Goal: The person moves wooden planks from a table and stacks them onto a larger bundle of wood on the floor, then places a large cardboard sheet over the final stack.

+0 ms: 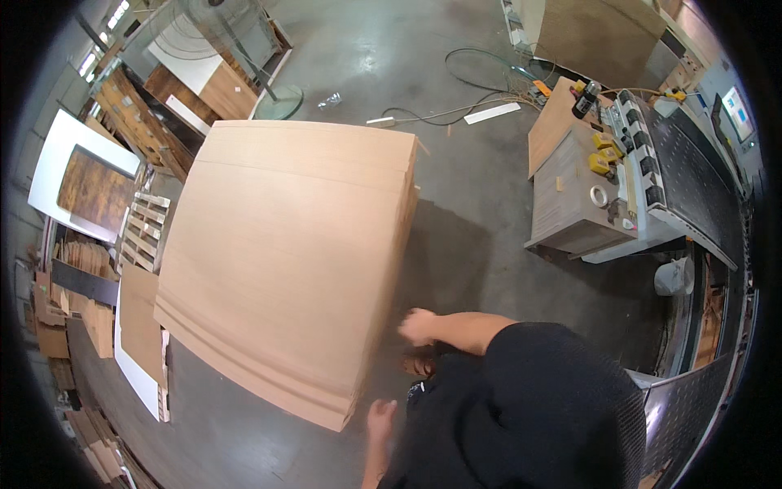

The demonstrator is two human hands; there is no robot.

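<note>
A tall stack of large light-brown wood panels (285, 244) fills the middle of the view, its near corner at lower centre. My left hand (380, 421) hangs beside that near corner, fingers loosely apart and holding nothing. My right hand (418, 326) is raised next to the stack's right side, fingers curled and nothing visible in it. My black-sleeved body takes up the lower right.
A grey work table (574, 204) with tape rolls and yellow items stands at right beside a black-topped machine (692, 187). Cables (464, 106) lie on the concrete floor behind. Board offcuts, a pallet (142, 232) and framed panels crowd the left. A white bucket (673, 277) sits under the machine.
</note>
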